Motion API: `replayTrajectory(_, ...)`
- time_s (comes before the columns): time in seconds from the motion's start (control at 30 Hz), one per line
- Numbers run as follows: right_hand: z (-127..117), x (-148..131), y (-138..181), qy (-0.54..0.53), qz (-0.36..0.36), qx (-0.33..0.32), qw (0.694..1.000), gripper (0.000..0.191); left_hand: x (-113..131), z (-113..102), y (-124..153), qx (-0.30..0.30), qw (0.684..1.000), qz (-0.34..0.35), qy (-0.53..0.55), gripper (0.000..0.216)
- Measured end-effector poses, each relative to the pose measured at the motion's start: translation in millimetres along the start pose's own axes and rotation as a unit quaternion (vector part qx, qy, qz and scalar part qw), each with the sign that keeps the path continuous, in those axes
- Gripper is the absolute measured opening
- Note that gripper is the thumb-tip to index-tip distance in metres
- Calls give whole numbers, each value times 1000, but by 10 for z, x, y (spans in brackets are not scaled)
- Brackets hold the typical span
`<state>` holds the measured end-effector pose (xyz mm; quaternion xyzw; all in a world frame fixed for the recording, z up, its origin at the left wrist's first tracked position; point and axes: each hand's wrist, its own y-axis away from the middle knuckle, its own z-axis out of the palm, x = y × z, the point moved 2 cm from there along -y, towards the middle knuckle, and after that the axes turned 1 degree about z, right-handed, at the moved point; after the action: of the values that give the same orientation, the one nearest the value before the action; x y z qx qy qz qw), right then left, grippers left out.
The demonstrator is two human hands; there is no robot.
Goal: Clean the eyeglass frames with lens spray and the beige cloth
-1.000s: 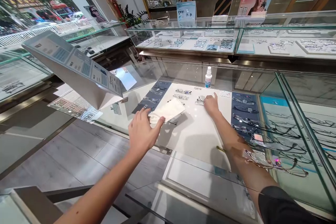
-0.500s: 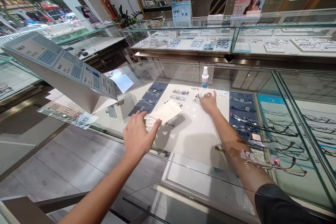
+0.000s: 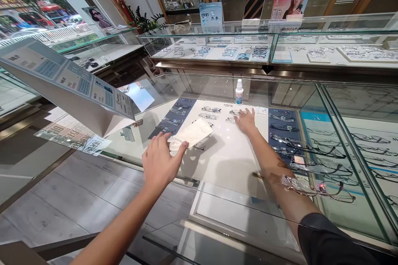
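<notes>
A cream cloth or soft pouch (image 3: 192, 134) lies on the glass counter top at the centre. Its near end sits between the thumb and forefinger of my left hand (image 3: 161, 157), whose fingers are spread apart. Over the glass further right, my right hand (image 3: 245, 121) has its fingers stretched out and appears to rest on the surface. Just beyond those fingertips stands a small white spray bottle (image 3: 239, 94) with a blue and white label, upright. Under the glass lie several pairs of eyeglasses (image 3: 209, 109), partly covered by the cloth.
A folded display card (image 3: 68, 78) stands on the left, by printed sheets (image 3: 73, 134). Eyeglasses in clear wrapping (image 3: 317, 188) lie beside my right forearm. Another glass showcase (image 3: 211, 51) runs across the back. Framed glass edges (image 3: 354, 157) divide the counter at right.
The view has shifted slightly, so everything sits a little further left. Both hands, the cloth and the bottle keep nearly the same places on the counter.
</notes>
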<state>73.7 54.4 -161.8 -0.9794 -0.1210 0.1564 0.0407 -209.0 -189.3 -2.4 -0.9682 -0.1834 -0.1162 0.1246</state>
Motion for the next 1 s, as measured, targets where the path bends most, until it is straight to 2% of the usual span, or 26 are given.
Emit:
replayTrajectory(0.1,-217,-309,53,-4,-18,8,1000,59,-5,15,-5,2,1000,0,5,71)
replayTrajectory(0.23,-418,-1023,373,-16,-63,-41,997,61,1,23,2,20,1000,-2,21,81)
replayTrajectory(0.33,-432,-1515,928,-24,-112,-121,986,54,6,17,16,46,998,12,44,93)
replayTrajectory(0.43,-419,-1770,1620,-41,-166,-179,969,55,-4,22,22,78,994,34,68,90)
replayTrajectory(0.6,-568,-1740,2548,-95,-192,-271,938,46,-7,72,34,131,990,36,48,78)
replayTrajectory(0.73,-941,-1539,2995,-148,-158,-305,927,46,49,64,78,136,990,-8,43,77)
replayTrajectory(0.83,-1418,-1366,3305,-190,-158,-326,912,53,74,12,120,151,986,-30,64,66)
replayTrajectory(0.9,-1830,-1254,3486,-246,-193,-333,889,56,73,-15,138,158,985,-25,66,51)
replayTrajectory(0.97,-2265,-1103,3564,-274,-234,-297,885,55,65,-26,151,162,985,-10,58,37)
replayTrajectory(1.0,-2466,-998,3549,-264,-247,-265,894,55,63,-25,158,161,985,-3,54,32)
